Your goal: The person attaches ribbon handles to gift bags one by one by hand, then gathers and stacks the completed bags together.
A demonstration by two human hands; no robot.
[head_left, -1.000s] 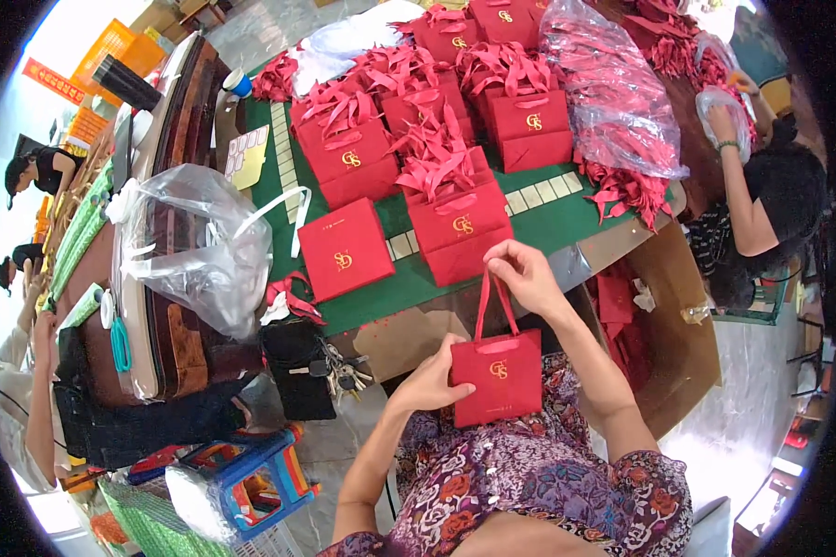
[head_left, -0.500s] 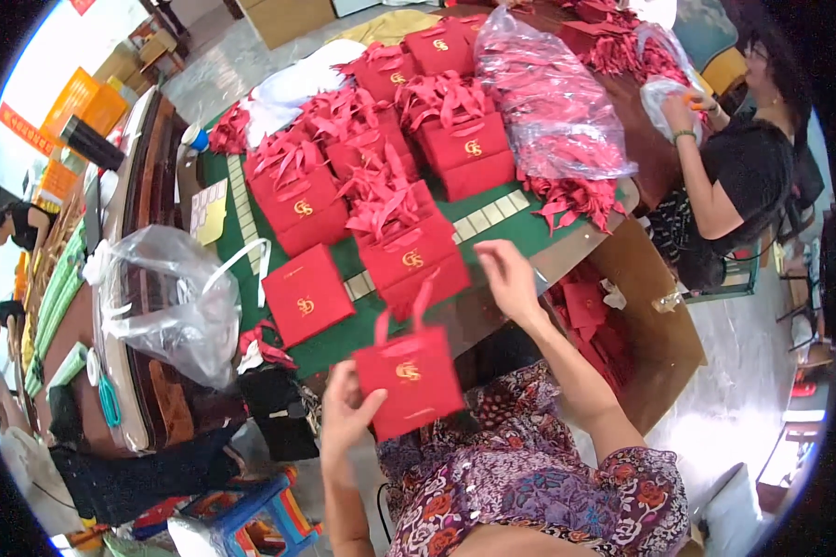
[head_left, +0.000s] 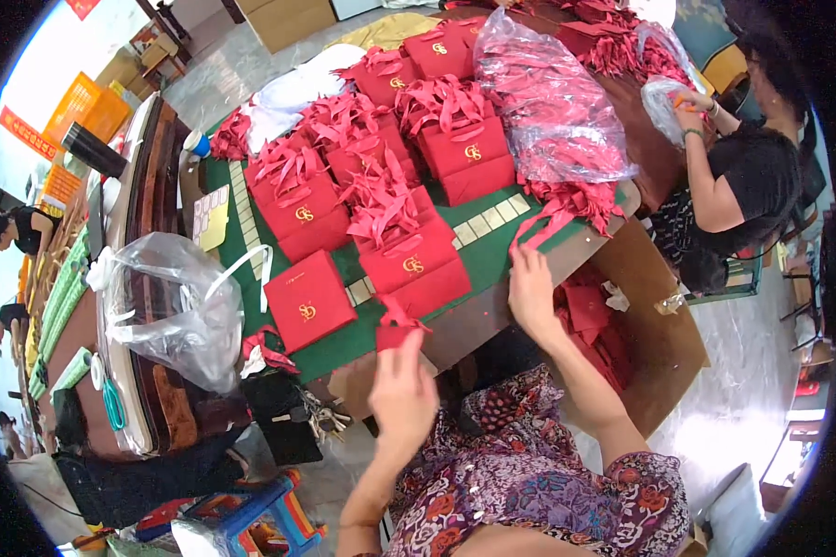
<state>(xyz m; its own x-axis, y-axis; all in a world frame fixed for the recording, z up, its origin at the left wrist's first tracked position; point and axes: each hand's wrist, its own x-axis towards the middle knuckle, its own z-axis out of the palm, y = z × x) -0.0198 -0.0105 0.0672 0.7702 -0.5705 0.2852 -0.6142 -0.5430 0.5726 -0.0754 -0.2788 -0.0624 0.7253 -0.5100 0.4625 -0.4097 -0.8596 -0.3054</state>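
Note:
My left hand (head_left: 404, 399) is closed at the near table edge on a small red paper gift bag (head_left: 390, 337), which the hand and fingers mostly hide. The bag's ribbon handle (head_left: 401, 314) flops over its top. To the right, my right hand (head_left: 532, 288) pinches the end of a red ribbon (head_left: 546, 226) that runs up to a ribbon heap under a clear plastic bag (head_left: 557, 111). Beyond my left hand stands a block of red gift bags (head_left: 418, 269) with loose ribbon handles. Beside it lies a flat red stack (head_left: 308, 302) with gold print.
More rows of red gift bags (head_left: 464, 158) fill the green table (head_left: 492, 237). A crumpled clear plastic bag (head_left: 172, 306) lies at the left. An open cardboard box (head_left: 659, 343) with red pieces stands below on the right. A co-worker (head_left: 743, 176) sits at the far right, handling a plastic bag.
My left hand has brought the gift bag up to the table edge and now covers most of it. My right hand, empty before, has shifted slightly right and taken a ribbon end.

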